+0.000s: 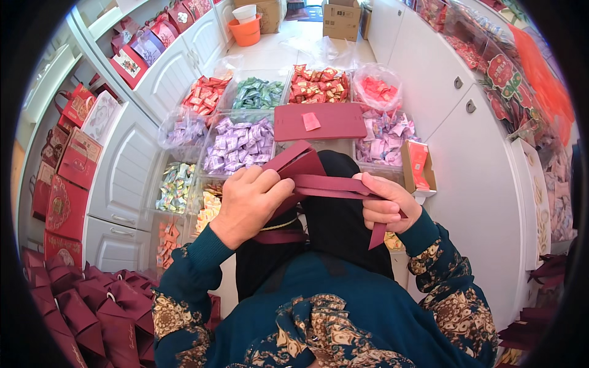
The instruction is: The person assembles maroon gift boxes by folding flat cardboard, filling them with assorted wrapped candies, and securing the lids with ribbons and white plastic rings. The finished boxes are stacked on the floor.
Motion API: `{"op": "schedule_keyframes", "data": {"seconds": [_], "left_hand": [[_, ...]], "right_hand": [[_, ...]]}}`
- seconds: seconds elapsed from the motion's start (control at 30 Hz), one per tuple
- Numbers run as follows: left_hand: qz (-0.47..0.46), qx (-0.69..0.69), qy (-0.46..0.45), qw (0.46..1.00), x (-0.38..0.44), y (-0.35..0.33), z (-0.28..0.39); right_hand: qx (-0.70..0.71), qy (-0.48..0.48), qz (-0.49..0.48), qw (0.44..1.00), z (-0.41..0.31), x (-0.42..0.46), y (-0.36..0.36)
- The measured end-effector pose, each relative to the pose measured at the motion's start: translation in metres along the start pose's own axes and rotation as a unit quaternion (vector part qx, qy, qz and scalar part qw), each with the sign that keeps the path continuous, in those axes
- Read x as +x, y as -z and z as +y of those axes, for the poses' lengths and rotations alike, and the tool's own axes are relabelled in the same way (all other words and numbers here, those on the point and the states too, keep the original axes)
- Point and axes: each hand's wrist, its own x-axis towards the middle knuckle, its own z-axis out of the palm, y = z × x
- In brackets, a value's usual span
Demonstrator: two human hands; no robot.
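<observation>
Over my lap, my left hand (pixel 257 202) grips a dark red folded paper box (pixel 294 161), tilted, and the near end of a maroon ribbon (pixel 331 184). The ribbon runs in two strands to my right hand (pixel 389 202), whose fingers are closed on it, and a loose ribbon end hangs below them. Beneath my left hand, a thin gold cord (pixel 280 225) and another maroon strip (pixel 280 237) show against my dark clothing. Part of the box is hidden by my left hand. Beyond my knees lies a flat dark red lid or tray (pixel 320 115) with a small pink packet (pixel 311 121) on it.
Clear bins hold purple (pixel 239 142), green (pixel 258 93), red (pixel 320 85) and pink wrapped sweets (pixel 384 138). A small cardboard box (pixel 418 168) with red packets stands at the right. Maroon paper boxes (pixel 110 317) are heaped lower left. White cabinets (pixel 478 193) flank both sides.
</observation>
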Motion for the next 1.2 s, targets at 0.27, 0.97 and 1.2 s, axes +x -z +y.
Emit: {"op": "schedule_keyframes", "data": {"seconds": [0.27, 0.97, 1.2], "left_hand": [[0.103, -0.088, 0.1, 0.986, 0.004, -0.005, 0.004], [0.145, -0.067, 0.044, 0.986, -0.016, -0.011, -0.008], [0.277, -0.075, 0.124, 0.95, -0.006, -0.027, 0.0]], "right_hand": [[-0.429, 0.002, 0.026, 0.903, 0.029, 0.018, 0.017], [-0.732, 0.476, 0.06, 0.483, 0.008, 0.098, -0.063], [-0.725, 0.456, 0.053, 0.513, 0.0, 0.106, -0.067]]}}
